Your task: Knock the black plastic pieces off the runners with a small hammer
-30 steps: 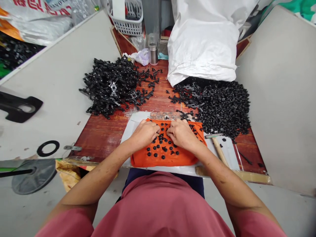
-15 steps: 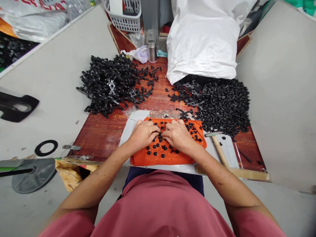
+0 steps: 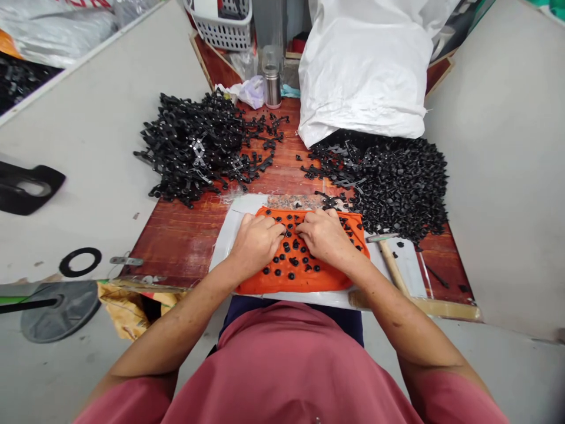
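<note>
An orange cloth (image 3: 265, 282) lies flat in front of me, dotted with small black round-headed plastic pieces (image 3: 291, 275). Over its left half is my left hand (image 3: 258, 242), fingers curled and closed, fingertips down among the pieces. My right hand (image 3: 324, 235) mirrors it on the other side, its fingers bent and closed near the far middle of the cloth. A narrow gap with several black pieces separates the two hands. Whatever the fingertips pinch is too small and too covered to make out.
A heap of black linked plastic strips (image 3: 189, 147) rises at the back left. Loose black pieces (image 3: 397, 182) pile up at the right, below a white sack (image 3: 362, 76). A hammer (image 3: 392, 265) lies right of the cloth. A steel flask (image 3: 272, 88) stands at the back; pale panels (image 3: 503, 176) flank the table.
Both hands have drawn slightly apart, the right one shifting a little to the right. More black pieces show between them on the cloth.
</note>
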`<state>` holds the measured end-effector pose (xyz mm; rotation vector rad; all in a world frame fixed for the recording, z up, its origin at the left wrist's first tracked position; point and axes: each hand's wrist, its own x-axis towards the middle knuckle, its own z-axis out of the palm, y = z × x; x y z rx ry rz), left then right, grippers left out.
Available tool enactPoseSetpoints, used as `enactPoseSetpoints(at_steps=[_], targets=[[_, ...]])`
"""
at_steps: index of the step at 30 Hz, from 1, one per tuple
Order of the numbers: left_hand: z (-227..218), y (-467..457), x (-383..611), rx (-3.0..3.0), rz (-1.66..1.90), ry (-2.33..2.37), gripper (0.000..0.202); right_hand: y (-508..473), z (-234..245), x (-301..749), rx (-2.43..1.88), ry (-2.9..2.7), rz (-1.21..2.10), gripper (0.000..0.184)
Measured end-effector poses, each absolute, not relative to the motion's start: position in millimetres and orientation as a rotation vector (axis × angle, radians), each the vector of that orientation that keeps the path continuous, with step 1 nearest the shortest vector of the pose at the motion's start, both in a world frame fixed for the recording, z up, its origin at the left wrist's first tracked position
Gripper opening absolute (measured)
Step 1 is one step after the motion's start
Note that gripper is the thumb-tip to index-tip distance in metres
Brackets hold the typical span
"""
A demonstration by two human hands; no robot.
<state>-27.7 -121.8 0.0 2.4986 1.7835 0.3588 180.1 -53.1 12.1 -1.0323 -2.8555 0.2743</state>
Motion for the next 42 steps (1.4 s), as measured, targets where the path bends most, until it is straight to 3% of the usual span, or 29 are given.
enactPoseSetpoints(at_steps=[6,16,23,28,31,42], targets=[[-3.8,-122.6,-29.1,2.511,0.294,1.624,0.020,-53.2,12.2,183.8,-0.878,-2.840,0.291,0.023],[-0.8,-113.7,-20.8,2.414,0.354,1.783,0.024,-59.0,10.9,185.9,-0.964,-2.766,0.123,0.027],[-10.6,-103.9,-18.2,2.381,0.363,1.746,0.021,-104.0,13.4,222.5,-0.992,-2.649,0.381,0.018],[-2.8,-113.5,-21.1,2.373,0.504,1.756,0.019,-131.9,-3.4,220.9,-1.173,-2.591,0.274,0.019],[2.1,-129.9,-22.3,2.412,0.581,1.665,0.017,-135.5,-6.7,215.9,-1.204,-2.571,0.371,0.018],[-6.4,-174.4,-10.5,2.474,0.386,1.607,0.023,-121.8,-5.1,217.6,-1.223,-2.496,0.244,0.020]])
